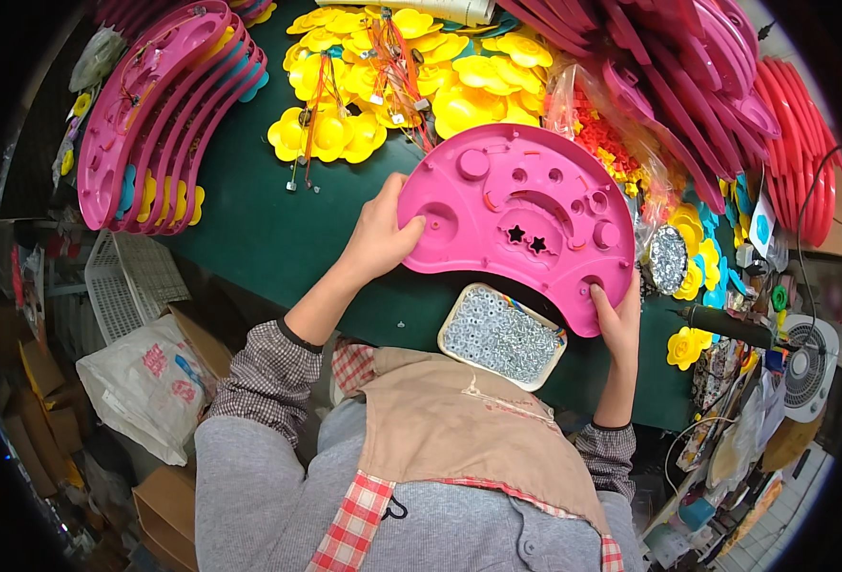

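Note:
A pink curved plastic panel [497, 234], shaped like a wide arch with round recesses and two star-shaped holes, is held up over the bench. My left hand [383, 232] grips its left end, thumb on the face and fingers behind. At the lower right end, my right hand [617, 319] is closed on the panel, with the thumb in a round recess. Partly under the panel sits a cream tray [451, 355] of small clear and metallic pieces. Yellow flower-shaped plastic parts [483, 100] are heaped beyond the panel, some with wired components [397, 71] lying on them.
Stacked pink panels [106, 157] stand at the far left; more pink panels [674, 91] and red ones [793, 143] rise at the right. Small red star pieces [600, 138] spill from a bag beside a pile of silver screws [669, 259]. A dark-handled tool [726, 324] and white fan [807, 357] are right.

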Demonstrator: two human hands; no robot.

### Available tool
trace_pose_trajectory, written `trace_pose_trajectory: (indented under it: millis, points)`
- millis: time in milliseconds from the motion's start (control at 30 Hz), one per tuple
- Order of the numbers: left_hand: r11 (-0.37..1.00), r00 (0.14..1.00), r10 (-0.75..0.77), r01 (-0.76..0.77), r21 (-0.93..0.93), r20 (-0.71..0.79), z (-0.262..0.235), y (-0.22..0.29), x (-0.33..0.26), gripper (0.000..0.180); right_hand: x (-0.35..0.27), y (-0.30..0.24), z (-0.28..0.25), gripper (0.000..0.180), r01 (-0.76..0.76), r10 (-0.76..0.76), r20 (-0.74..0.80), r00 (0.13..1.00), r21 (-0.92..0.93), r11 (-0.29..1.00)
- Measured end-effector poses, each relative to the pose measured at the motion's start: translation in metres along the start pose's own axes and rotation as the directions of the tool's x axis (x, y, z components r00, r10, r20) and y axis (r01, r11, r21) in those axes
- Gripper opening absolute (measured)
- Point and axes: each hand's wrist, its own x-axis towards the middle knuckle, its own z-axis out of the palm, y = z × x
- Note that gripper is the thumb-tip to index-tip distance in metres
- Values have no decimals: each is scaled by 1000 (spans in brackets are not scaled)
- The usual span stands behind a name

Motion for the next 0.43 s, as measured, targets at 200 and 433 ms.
trace_pose_trajectory:
  millis: [200, 433]
  points:
    - [998, 997, 60, -58, 29, -58, 6, -14, -3, 44, 1, 3, 2, 58, 52, -53, 2, 999, 128, 990]
    - [997, 953, 22, 3, 83, -301, -12, -13, -49, 46, -12, 8, -20, 64, -151, 146, 105, 984, 40, 988]
